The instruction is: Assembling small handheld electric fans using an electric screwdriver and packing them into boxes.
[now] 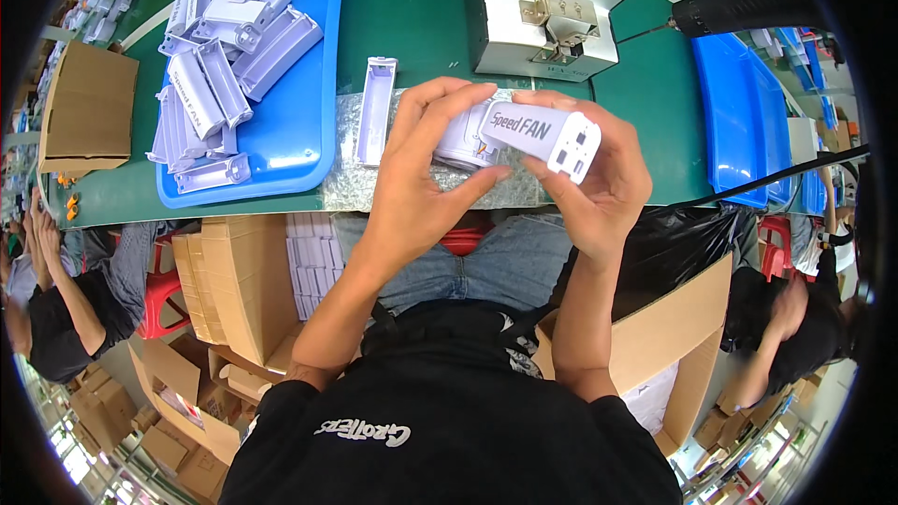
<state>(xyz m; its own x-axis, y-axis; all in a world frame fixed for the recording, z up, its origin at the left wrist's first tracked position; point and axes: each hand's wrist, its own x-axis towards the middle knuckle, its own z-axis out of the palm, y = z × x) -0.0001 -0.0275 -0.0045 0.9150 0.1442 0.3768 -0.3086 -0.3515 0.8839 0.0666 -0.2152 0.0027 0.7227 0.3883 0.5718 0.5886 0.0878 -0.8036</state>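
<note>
My left hand [421, 164] is closed around a round white plastic housing [460, 142] with a few thin wires at its edge. Against its right side, my right hand [599, 178] grips a white handle-shaped casing [528, 127] with dark print along it and small cutouts in its end. The two parts meet between my hands, above a sheet of bubble wrap [346, 182]. Whether they are joined I cannot tell. Left of my hands, an open white half-shell [377, 112] lies hollow side up on the wrap.
A blue tray [309, 145] at the left holds several white casings. Beyond my hands stands a metal screw-feeding machine [552, 14]. A black electric screwdriver [739, 7] points in from the right, near stacked blue trays [739, 122]. Cardboard boxes [248, 281] flank my lap; co-workers sit at both sides.
</note>
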